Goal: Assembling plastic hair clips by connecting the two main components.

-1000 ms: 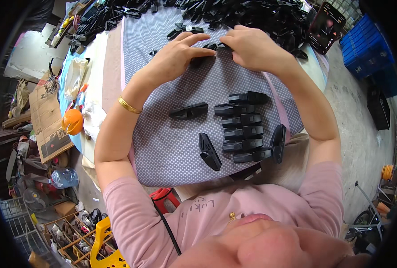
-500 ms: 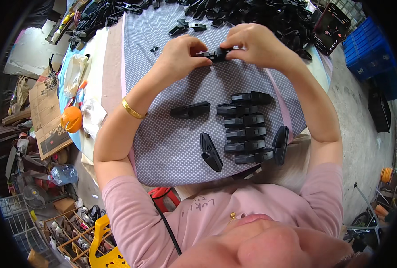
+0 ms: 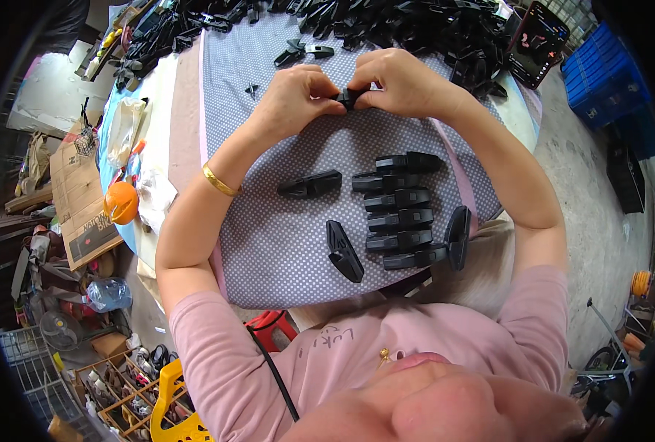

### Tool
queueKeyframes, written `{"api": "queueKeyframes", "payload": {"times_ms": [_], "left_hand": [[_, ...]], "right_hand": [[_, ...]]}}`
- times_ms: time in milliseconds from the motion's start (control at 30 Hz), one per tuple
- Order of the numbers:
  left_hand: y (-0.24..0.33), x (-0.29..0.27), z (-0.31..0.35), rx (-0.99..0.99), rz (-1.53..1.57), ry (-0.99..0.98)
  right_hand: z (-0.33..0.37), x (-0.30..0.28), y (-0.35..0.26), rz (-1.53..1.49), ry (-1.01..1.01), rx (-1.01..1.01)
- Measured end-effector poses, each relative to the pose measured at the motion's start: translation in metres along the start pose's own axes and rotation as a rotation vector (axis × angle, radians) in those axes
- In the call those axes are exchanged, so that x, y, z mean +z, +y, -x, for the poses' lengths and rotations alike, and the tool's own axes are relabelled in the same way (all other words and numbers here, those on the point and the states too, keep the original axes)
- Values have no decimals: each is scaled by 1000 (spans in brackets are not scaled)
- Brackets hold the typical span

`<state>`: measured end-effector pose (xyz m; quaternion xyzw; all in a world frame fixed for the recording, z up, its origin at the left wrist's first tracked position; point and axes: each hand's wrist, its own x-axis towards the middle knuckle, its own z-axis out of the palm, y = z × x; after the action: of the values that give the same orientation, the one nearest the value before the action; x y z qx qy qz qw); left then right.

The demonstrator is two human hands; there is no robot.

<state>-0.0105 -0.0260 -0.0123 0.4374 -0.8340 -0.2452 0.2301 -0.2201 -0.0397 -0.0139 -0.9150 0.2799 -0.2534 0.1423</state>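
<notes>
Orange and round, a fruit-like ball (image 3: 121, 202) is lying at the far left edge of the table, beside a flattened cardboard box (image 3: 73, 195) and a crumpled clear bag (image 3: 125, 129). Moving right, a gold bangle (image 3: 219, 180) is sitting on the left wrist, above the grey dotted cloth (image 3: 268, 243) covering the table. The left hand (image 3: 294, 99) is curling narrow, its fingertips pinching the left end of a small black plastic clip (image 3: 351, 96). The right hand (image 3: 401, 81) is pinching the other end of the same clip, fingers bent close, so both hands are holding it just above the cloth. Below them, a lone black clip (image 3: 310, 184) is lying near a neat column of finished clips (image 3: 401, 210), with two more pieces resting aslant at either side of its foot. Along the far edge of the table a large heap of black parts (image 3: 416, 26) is spreading. At the right, a blue crate (image 3: 600, 70) is standing on the floor.
</notes>
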Motion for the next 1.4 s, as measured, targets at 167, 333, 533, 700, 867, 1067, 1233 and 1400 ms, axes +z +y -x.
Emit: {"api": "queueKeyframes", "payload": {"times_ms": [167, 333, 533, 700, 867, 1067, 1233, 1400], "left_hand": [[7, -13, -16, 125, -88, -260], [-20, -23, -102, 320, -242, 156], [-48, -16, -218, 266, -31, 168], [-14, 19, -270, -28, -152, -3], [-22, 9, -276, -63, -12, -100], [-28, 7, -271, 23, -147, -193], [-67, 4, -263, 108, -139, -144], [-38, 5, -215, 171, -304, -94]], "right_hand": [[-4, -19, 25, -93, 135, 14], [17, -74, 74, 623, 820, 233], [11, -54, 95, 710, 627, 718], [28, -54, 127, 775, 625, 593], [15, -48, 122, 671, 655, 616], [14, -45, 111, 714, 578, 601], [2, -31, 90, 693, 447, 589], [10, -30, 79, 640, 384, 544]]}}
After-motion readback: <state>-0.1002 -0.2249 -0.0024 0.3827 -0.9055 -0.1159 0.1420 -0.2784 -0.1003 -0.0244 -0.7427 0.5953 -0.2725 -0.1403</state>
